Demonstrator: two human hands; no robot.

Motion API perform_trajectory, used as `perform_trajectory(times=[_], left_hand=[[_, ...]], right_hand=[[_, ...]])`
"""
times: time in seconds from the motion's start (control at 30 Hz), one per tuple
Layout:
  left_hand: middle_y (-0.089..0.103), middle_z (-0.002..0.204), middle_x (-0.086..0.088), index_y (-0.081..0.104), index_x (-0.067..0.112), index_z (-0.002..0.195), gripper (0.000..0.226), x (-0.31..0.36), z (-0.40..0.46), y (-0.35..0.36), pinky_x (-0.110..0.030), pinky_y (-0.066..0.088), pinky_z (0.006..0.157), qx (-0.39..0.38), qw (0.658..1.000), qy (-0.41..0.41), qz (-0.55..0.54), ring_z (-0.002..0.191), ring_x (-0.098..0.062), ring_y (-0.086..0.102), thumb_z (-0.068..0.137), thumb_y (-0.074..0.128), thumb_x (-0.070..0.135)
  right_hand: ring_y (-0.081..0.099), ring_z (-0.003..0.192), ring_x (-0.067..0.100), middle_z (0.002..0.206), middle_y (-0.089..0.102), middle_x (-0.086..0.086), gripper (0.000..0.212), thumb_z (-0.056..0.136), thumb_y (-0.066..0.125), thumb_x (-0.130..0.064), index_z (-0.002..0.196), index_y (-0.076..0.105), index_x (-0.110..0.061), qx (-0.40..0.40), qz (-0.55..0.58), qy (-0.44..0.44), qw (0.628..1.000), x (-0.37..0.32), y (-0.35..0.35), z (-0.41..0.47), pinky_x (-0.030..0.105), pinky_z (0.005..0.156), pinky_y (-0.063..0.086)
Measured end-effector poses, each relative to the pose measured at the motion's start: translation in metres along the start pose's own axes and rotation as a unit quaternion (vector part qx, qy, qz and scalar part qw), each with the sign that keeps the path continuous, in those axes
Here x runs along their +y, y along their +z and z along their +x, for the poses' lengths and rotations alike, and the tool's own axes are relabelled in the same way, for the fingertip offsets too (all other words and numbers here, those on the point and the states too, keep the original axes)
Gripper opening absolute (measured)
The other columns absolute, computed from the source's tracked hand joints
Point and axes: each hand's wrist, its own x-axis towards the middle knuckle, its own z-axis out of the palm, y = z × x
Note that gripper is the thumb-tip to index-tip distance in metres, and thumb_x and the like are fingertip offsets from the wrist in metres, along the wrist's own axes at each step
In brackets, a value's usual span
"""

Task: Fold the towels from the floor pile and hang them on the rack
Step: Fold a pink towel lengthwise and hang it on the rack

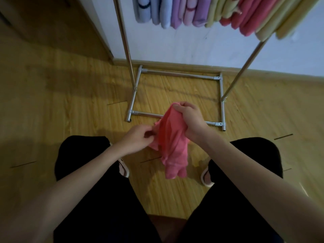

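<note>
A crumpled pink towel (172, 142) hangs in the air between my knees. My right hand (190, 120) grips its bunched top from above. My left hand (138, 137) pinches the towel's left edge between thumb and fingers. The metal rack (177, 74) stands just ahead, its square base on the floor. Several folded towels (201, 13) in blue, purple, yellow and pink hang over its top rail. No floor pile shows in the frame.
I sit with black-trousered legs (82, 155) spread and sandalled feet (207, 178) on a yellow wood floor (52, 111). A white wall (192, 48) with a skirting board runs behind the rack. A door frame edge (103, 41) lies at the left.
</note>
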Motion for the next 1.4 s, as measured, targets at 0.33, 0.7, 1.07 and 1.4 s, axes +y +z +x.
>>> perform_trajectory(times=[0.33, 0.7, 1.07, 1.4], left_hand=[[0.063, 0.104, 0.014, 0.059, 0.022, 0.111, 0.048, 0.067, -0.085, 0.013, -0.012, 0.046, 0.08, 0.011, 0.997, 0.033, -0.068, 0.093, 0.003, 0.059, 0.071, 0.081, 0.036], [0.065, 0.077, 0.01, 0.063, 0.016, 0.086, 0.023, 0.083, -0.093, 0.048, -0.008, 0.046, 0.064, 0.272, 0.955, 0.065, -0.101, 0.08, 0.001, 0.06, 0.08, 0.071, 0.037], [0.058, 0.079, -0.011, 0.056, 0.012, 0.092, 0.015, 0.091, -0.108, -0.011, -0.041, 0.046, 0.063, 0.371, 0.897, 0.116, -0.21, 0.073, -0.03, 0.056, 0.099, 0.047, 0.02], [0.069, 0.083, -0.002, 0.065, 0.012, 0.091, 0.005, 0.17, -0.102, -0.07, -0.029, 0.051, 0.067, 0.382, 0.883, 0.259, -0.083, 0.078, -0.014, 0.065, 0.091, 0.062, 0.017]], right_hand=[[0.049, 0.055, 0.015, 0.067, 0.049, 0.006, 0.008, 0.092, 0.049, -0.003, 0.091, 0.056, -0.006, 0.139, 0.211, 0.01, 0.967, -0.049, 0.008, -0.08, 0.023, 0.048, 0.038], [0.042, 0.022, 0.006, 0.064, 0.045, 0.004, 0.031, 0.088, 0.032, 0.004, 0.11, 0.05, -0.01, 0.168, 0.389, -0.034, 0.905, -0.077, 0.027, -0.108, 0.011, 0.034, 0.035], [0.046, 0.032, 0.015, 0.039, 0.047, 0.008, 0.02, 0.085, 0.028, 0.009, 0.087, 0.046, -0.001, 0.2, 0.197, -0.046, 0.959, -0.057, -0.006, -0.105, 0.016, 0.034, 0.036], [0.046, 0.049, 0.011, 0.06, 0.046, 0.008, 0.033, 0.088, 0.037, 0.012, 0.073, 0.064, 0.0, -0.047, -0.109, -0.074, 0.99, -0.021, -0.052, -0.097, 0.02, 0.043, 0.048]])
